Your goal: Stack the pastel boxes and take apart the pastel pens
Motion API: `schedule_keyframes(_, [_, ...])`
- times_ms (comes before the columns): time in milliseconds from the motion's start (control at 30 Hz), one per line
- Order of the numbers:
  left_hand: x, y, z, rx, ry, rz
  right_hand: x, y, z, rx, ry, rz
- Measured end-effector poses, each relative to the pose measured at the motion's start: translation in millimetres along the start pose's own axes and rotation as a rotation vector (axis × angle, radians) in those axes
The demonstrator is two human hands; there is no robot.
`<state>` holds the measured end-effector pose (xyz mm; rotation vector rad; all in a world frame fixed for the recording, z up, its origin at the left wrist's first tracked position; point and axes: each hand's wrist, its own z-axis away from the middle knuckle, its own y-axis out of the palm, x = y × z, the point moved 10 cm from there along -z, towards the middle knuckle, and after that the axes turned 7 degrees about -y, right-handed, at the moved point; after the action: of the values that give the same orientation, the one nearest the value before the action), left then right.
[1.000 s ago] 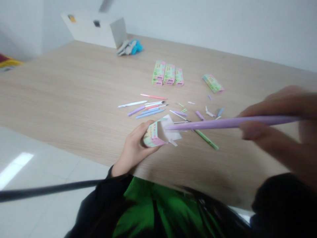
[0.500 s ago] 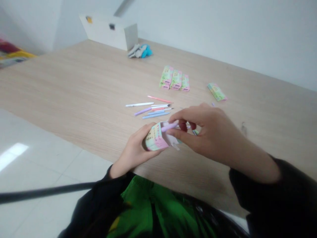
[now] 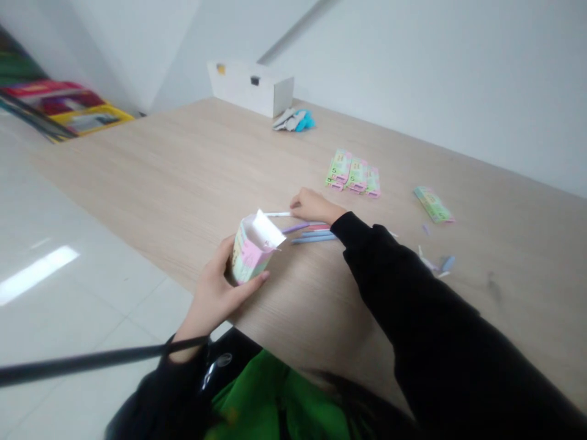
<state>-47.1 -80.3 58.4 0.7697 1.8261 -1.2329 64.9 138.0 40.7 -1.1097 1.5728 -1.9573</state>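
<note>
My left hand (image 3: 220, 287) is wrapped round a small pastel pink and green box (image 3: 247, 263), tilted with its white flap (image 3: 267, 231) standing up from the opening. What lies deep in the box is hidden. My right hand (image 3: 314, 206) reaches over the table with fingers curled down at a white pen (image 3: 277, 214), whose far part it covers. Whether the fingers hold that pen or something under them, I cannot make out. Just below lie a purple pen (image 3: 296, 227), a red pen (image 3: 320, 227) and blue pens (image 3: 314, 240), partly under my right sleeve.
Similar pastel boxes (image 3: 353, 171) are stacked beyond my right hand, and one more box (image 3: 433, 205) lies farther right. Small pen parts (image 3: 447, 264) are scattered beside my right sleeve. A grey and blue cloth (image 3: 296, 120) lies by a white box (image 3: 252, 88) at the wall.
My right hand has left the box opening, where it held a purple pen, and moved over to the loose pens. My left hand has shifted left with the box, now more upright.
</note>
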Motion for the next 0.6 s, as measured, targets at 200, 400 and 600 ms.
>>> schedule_keyframes(200, [2.6,0.9,-2.8,0.006,0.040,-0.002,6.5,-23.6,0.5,-0.108,-0.023,0.094])
schedule_keyframes(400, [-6.9,10.2,-6.2,0.044,0.101,-0.013,65.3,-135.7,90.8,-0.286,-0.173,-0.117])
schedule_keyframes(600, [-22.7,24.9,-4.0,0.091,0.128,-0.009,120.8,-160.5,161.4,-0.212,-0.274,0.103])
